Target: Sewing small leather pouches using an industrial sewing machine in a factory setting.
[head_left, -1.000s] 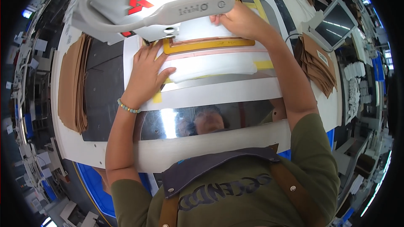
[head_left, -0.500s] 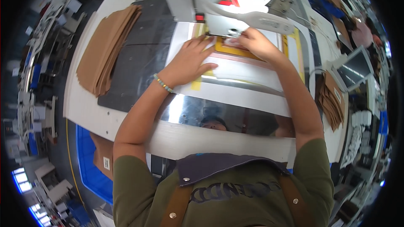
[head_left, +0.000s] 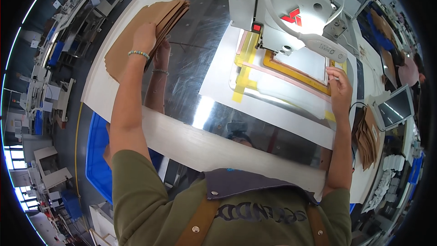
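Observation:
My left hand [head_left: 144, 38] is at the right side of a stack of flat brown panels [head_left: 125, 45]. Its fingers blend into the stack, so their grip is hidden, and I cannot tell whether the panels are paper or cloth. A bead bracelet is on that wrist. My right hand [head_left: 340, 89] has its fingers curled on the right end of a yellow frame [head_left: 296, 75]. That frame lies under the head of a white sewing machine [head_left: 291, 13], over a white sheet [head_left: 227, 70] with yellow tape on it.
A shiny dark metal plate [head_left: 195, 32] covers much of the table and mirrors my left arm. A blue bin [head_left: 98, 155] stands below the left edge. At right are more brown panels [head_left: 365, 136] and a screen [head_left: 395, 109]. A white tube curves over the machine head.
My left hand has left the frame beneath the machine and moved left to the brown stack. My right hand has shifted from the frame's middle to its right end. The view has turned.

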`<state>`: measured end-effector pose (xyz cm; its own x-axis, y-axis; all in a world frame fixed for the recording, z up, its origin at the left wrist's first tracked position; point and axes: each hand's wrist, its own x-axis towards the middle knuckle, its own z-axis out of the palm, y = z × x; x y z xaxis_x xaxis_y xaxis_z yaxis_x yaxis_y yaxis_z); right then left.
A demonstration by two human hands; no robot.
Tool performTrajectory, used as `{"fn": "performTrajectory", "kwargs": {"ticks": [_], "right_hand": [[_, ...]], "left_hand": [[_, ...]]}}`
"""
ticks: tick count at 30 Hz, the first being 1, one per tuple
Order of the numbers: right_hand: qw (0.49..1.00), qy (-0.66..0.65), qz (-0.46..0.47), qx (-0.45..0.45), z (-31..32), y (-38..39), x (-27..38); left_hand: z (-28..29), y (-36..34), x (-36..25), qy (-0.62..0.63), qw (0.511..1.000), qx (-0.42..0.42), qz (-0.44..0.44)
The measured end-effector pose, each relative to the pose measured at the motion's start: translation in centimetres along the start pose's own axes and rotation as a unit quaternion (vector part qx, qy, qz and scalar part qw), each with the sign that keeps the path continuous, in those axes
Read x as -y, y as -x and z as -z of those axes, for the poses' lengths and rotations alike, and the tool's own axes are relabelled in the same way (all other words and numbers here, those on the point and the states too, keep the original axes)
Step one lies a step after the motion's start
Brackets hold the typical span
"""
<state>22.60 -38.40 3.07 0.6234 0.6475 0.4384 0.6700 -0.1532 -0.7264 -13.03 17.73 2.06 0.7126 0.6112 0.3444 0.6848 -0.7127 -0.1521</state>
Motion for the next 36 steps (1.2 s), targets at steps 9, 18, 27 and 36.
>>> {"fn": "performTrajectory", "kwargs": {"ticks": [9,18,27,36], "right_hand": [[0.995,0.076,0.065,0.013,0.4,0.1,0.8],[0.995,0.063,0.063,0.046,-0.5,0.9,1.5],[0.951,0.157,0.242,0.112,-3.2,1.6,6.5],[0.876,0.239,0.384,0.166,-11.3,-0.7,9.6]], "left_hand": [[1.0,-1.8,3.4,0.305,0.919,0.02,0.248],[7.8,3.8,-9.5,0.127,0.971,-0.131,-0.153],[8.6,12.5,-17.0,0.125,0.944,-0.048,-0.301],[9.2,15.1,-13.2,0.116,0.961,-0.058,-0.243]]}}
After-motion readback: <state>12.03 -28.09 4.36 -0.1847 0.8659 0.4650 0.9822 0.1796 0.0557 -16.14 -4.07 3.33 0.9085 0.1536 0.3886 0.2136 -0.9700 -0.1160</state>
